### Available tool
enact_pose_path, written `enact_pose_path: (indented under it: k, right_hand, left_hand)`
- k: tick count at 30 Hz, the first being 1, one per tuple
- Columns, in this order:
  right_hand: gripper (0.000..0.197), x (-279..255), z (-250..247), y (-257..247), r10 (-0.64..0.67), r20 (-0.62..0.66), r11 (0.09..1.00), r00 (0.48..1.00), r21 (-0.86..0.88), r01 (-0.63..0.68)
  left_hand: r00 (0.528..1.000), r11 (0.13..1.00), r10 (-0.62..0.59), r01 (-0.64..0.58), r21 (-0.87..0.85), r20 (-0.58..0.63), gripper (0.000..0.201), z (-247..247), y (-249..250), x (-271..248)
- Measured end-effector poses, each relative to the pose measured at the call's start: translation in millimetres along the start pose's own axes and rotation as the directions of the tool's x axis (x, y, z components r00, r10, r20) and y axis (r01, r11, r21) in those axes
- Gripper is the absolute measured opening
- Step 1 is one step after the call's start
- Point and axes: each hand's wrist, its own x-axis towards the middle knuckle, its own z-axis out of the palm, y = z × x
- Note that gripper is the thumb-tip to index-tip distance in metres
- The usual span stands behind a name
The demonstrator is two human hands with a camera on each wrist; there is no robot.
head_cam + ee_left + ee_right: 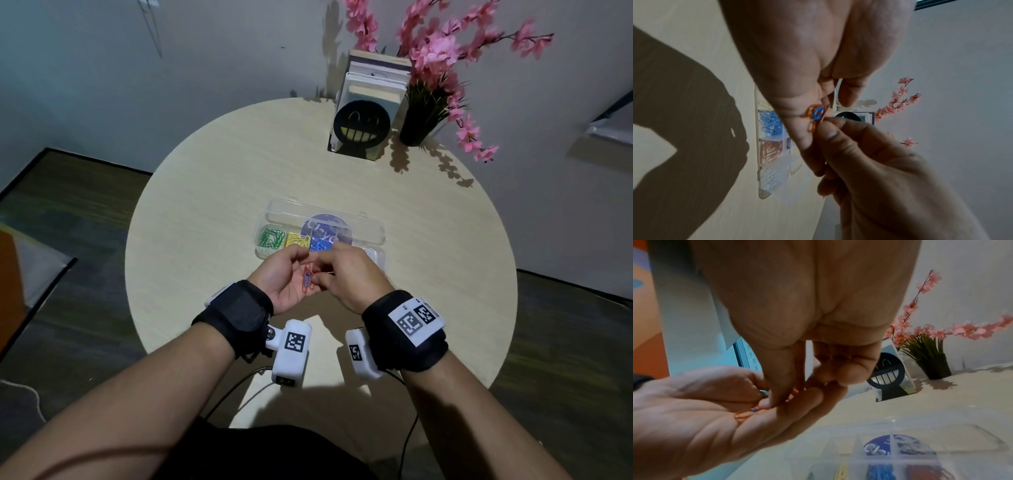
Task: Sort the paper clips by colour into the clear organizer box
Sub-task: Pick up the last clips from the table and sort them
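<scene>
My left hand [287, 274] lies palm up above the table's near middle, with a few red and blue paper clips [308, 278] resting on its fairly straight fingers. Its thumb stands apart from the clips [816, 115]. My right hand [323, 274] reaches in from the right, and its thumb and fingertip pinch the clips [764, 408] in the left palm. Just beyond the hands lies the clear organizer box [376, 230], lid open. Its compartments hold green clips [272, 238], yellow clips [297, 240], blue clips [320, 244] and white clips [371, 255]. Red clips [925, 472] fill another compartment.
A black smiley bookend [362, 132] with books stands at the back of the round table [205, 205]. A black vase of pink flowers [419, 130] is to its right. Cables hang off the near table edge.
</scene>
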Motion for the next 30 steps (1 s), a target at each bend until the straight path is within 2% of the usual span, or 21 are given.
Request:
enact_pose_path:
  k: [2, 4, 7, 11, 15, 19, 23, 27, 30]
  right_hand:
    - [0.017, -1, 0, -2, 0.008, -0.030, 1.000, 1.000, 0.016, -0.007]
    - [0.009, -2, -1, -6, 0.017, -0.082, 1.000, 0.997, 0.021, -0.015]
    - [0.005, -4, 2, -14, 0.042, -0.033, 0.999, 0.999, -0.017, -0.043]
    - [0.002, -2, 7, -17, 0.139, -0.008, 0.990, 0.990, -0.010, -0.139]
    - [0.019, -2, 8, -19, 0.192, -0.046, 0.981, 0.980, 0.004, -0.192]
    - [0.020, -1, 12, -23, 0.268, -0.043, 0.963, 0.962, 0.010, -0.268]
    - [0.028, 7, 15, -25, 0.336, -0.008, 0.930, 0.942, 0.164, -0.330]
    - [0.029, 7, 13, -25, 0.334, 0.004, 0.908, 0.942, 0.267, -0.323]
    - [0.028, 5, 13, -23, 0.294, -0.035, 0.925, 0.955, 0.261, -0.275]
  left_hand:
    - [1.000, 1.000, 0.004, -0.005, -0.022, -0.023, 0.046, 1, 0, 1]
    - [0.999, 0.999, 0.022, -0.023, -0.029, -0.031, 0.049, 0, -1, 3]
    - [0.999, 0.999, 0.042, -0.043, -0.012, -0.022, 0.042, 4, 0, 2]
    - [0.998, 0.998, 0.058, -0.059, -0.032, -0.031, 0.037, 5, -2, 2]
    - [0.998, 0.998, 0.059, -0.059, -0.008, -0.019, 0.042, 2, -5, 4]
    - [0.993, 0.995, 0.105, -0.104, 0.009, -0.051, 0.035, 2, -7, 4]
    - [0.983, 0.987, 0.158, -0.159, -0.004, -0.091, 0.034, 1, -11, 6]
    - [0.986, 0.985, 0.154, -0.158, -0.065, -0.068, 0.034, 0, -10, 5]
    - [0.991, 0.986, 0.128, -0.130, -0.101, -0.024, 0.034, 0, -7, 4]
